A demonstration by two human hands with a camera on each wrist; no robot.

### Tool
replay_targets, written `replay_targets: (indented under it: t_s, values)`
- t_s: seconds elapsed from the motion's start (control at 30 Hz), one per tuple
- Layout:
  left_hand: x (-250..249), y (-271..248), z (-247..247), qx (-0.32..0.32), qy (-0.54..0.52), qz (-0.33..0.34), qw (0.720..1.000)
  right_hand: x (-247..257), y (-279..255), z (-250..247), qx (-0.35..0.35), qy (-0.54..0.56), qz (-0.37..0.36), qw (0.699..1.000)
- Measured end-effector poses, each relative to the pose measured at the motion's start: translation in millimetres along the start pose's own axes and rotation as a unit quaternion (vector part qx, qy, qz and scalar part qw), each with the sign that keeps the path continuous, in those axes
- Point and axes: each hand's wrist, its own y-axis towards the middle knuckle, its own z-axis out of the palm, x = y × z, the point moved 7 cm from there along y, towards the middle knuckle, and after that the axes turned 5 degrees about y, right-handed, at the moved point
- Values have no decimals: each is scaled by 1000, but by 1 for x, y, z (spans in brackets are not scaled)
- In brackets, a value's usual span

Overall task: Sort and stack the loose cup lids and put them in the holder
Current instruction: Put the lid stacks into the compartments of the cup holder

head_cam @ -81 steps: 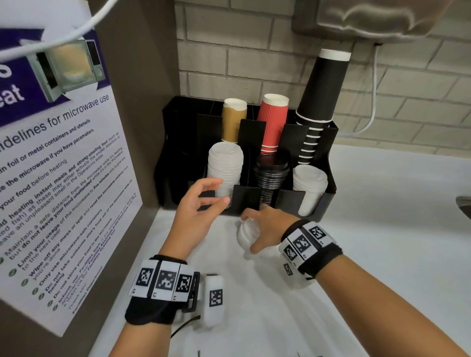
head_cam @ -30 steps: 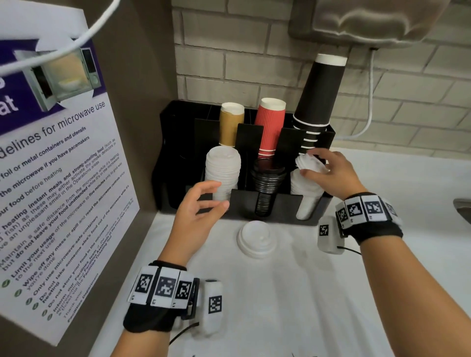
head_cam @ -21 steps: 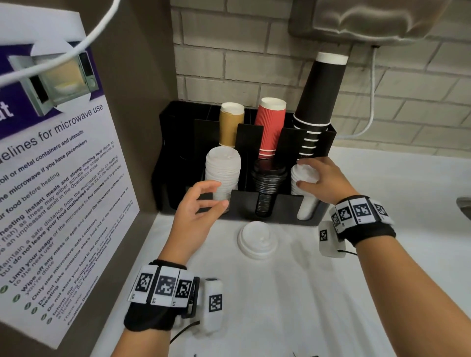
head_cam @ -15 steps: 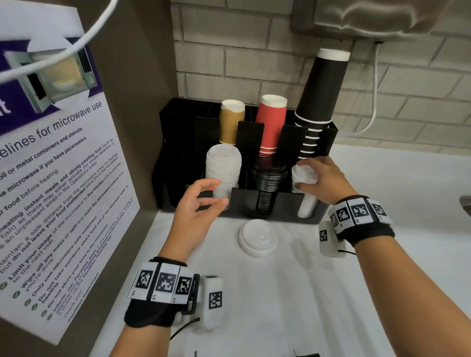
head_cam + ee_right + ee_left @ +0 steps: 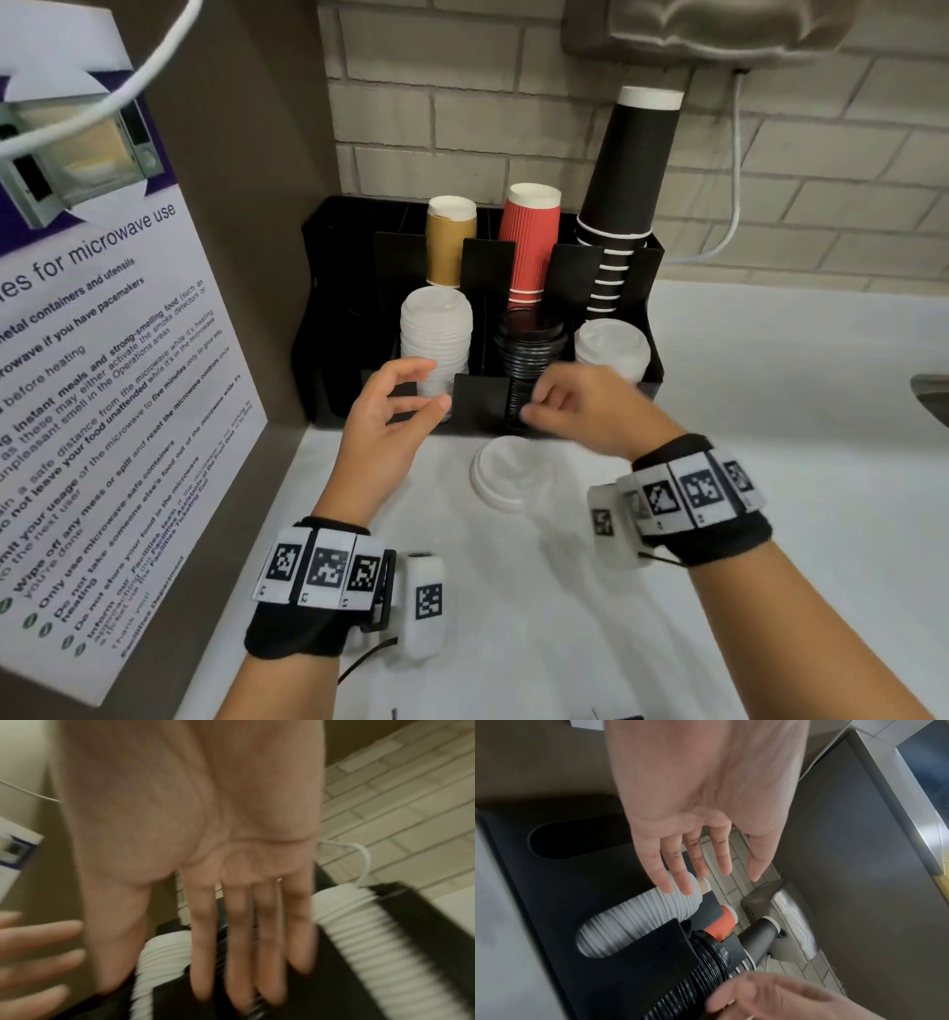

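A black holder (image 5: 477, 395) stands against the brick wall, with a left stack of white lids (image 5: 436, 334), a middle stack of black lids (image 5: 529, 344) and a right stack of white lids (image 5: 611, 344) in its front slots. A short stack of loose white lids (image 5: 506, 470) lies on the white counter just in front of it. My left hand (image 5: 405, 395) hovers empty with relaxed fingers before the left white stack (image 5: 639, 916). My right hand (image 5: 560, 406), empty with straight fingers, hangs just above the loose lids and before the black lids (image 5: 706, 963).
Tan (image 5: 451, 239), red (image 5: 531, 241) and black (image 5: 629, 174) paper cup stacks stand in the holder's back row. A brown panel with a microwave notice (image 5: 92, 360) walls off the left. A grey dispenser (image 5: 708, 25) hangs overhead, and a sink edge (image 5: 932, 393) shows at right.
My right hand has let go of the lids it set on the right white stack and has swung back left and down over the loose lids. The left hand has barely moved.
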Motion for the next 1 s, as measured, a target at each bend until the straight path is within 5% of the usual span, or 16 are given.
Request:
replay_targets:
  t_s: [0.07,0.13,0.6,0.77,0.9,1.0]
  values:
    - [-1,0,3,5,2,0,1000,3,-9,42,170,-70,47,982]
    - [-2,-1,5,9,4,0,1000,0,-14,67,239,-131,87,958]
    - [1,1,2,10,-1,4,1000,-4,-3,98,302,-185,142,924]
    - [-1,-1,6,52,-6,-6,999,9,-5,57,199,60,58,976]
    - [0,-13,29,188,-23,-25,982,31,-21,34,131,320,6,938]
    - [-5,-19,40,200,-55,-18,978,41,-31,34,121,396,-17,910]
